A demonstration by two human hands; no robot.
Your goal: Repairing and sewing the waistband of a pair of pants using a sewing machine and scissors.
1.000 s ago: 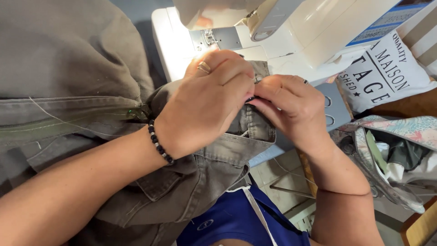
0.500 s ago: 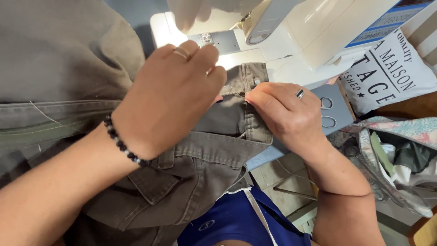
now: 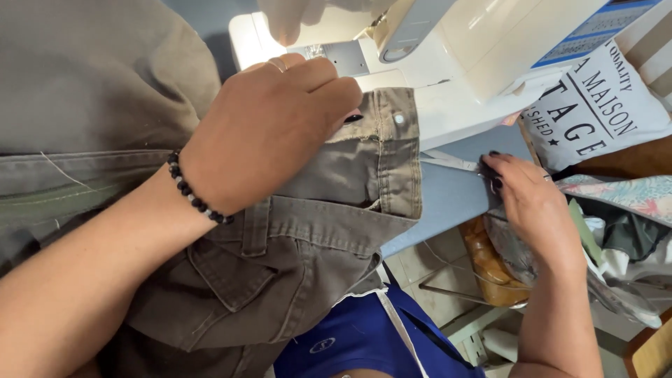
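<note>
Left hand (image 3: 269, 133): lay palm down on the olive-grey trousers (image 3: 336, 210), fingers (image 3: 329, 84) curled over the waistband edge and pinning it flat, not lifting it.
Right hand (image 3: 528, 199): rested on the blue counter (image 3: 448, 196), fingers closed on the handle end of a pair of scissors (image 3: 451, 162).
Trousers: spread across the counter, waistband end with its metal stud just in front of the white sewing machine (image 3: 448, 56).
Beside: a printed cushion (image 3: 602, 105) to the right of the machine.
</note>
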